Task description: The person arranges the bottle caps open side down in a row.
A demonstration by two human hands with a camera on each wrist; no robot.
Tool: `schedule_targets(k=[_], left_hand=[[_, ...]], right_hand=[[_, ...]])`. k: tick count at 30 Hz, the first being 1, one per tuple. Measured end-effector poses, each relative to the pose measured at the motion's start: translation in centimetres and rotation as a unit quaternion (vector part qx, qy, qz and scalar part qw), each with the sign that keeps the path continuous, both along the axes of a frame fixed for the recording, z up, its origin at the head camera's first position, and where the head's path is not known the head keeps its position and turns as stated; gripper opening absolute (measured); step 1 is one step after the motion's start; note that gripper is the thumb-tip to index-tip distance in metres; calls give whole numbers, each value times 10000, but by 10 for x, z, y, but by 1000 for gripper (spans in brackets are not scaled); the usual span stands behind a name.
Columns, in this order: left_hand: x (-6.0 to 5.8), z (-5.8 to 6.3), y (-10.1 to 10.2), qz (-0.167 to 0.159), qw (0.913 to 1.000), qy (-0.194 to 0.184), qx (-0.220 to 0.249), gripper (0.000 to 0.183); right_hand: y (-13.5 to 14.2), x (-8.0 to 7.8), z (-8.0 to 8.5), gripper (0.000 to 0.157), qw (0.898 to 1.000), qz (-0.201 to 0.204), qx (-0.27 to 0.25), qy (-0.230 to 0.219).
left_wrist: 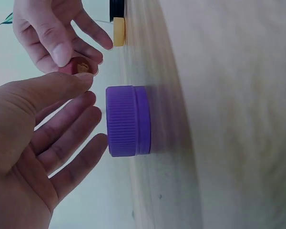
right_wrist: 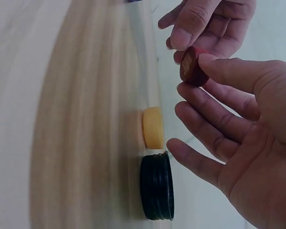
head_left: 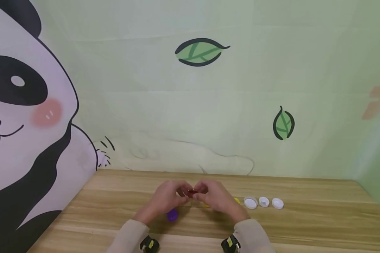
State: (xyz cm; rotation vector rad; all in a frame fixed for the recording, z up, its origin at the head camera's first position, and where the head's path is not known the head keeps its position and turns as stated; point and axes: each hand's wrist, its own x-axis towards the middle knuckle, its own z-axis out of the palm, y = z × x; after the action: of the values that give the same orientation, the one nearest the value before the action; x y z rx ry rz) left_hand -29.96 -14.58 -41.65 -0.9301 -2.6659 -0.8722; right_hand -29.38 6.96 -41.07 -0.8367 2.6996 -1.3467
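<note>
Between my two hands is a small dark red bottle cap (head_left: 192,193) with a gold mark on its top. My left hand (head_left: 169,196) pinches one side of this red cap (left_wrist: 81,66) with thumb and fingertips. On its other side, the thumb and fingers of my right hand (head_left: 216,195) pinch the same cap (right_wrist: 193,67), held above the table. A ribbed purple cap (left_wrist: 127,121) stands on the table just below my left hand. Under my right hand are a yellow cap (right_wrist: 153,128) and a black cap (right_wrist: 157,187), both largely hidden in the head view.
Right of my right forearm, three white caps (head_left: 250,202) lie in a row on the wooden table (head_left: 320,214). Another bit of yellow (head_left: 237,200) shows beside that forearm. A pale green wall cloth (head_left: 139,88) with a panda and leaves rises behind the table.
</note>
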Motion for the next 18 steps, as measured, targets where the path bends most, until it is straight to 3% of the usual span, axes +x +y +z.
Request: schedule_targets(k=[10,18], left_hand=[[2,4,-2,34,9998,30,200,13],[9,2,-10,-135,9985,142,510,10]], right_hand=[[2,3,10,4,9998,129,-98,119],[-2,11,11,4,9990,278,-289,203]])
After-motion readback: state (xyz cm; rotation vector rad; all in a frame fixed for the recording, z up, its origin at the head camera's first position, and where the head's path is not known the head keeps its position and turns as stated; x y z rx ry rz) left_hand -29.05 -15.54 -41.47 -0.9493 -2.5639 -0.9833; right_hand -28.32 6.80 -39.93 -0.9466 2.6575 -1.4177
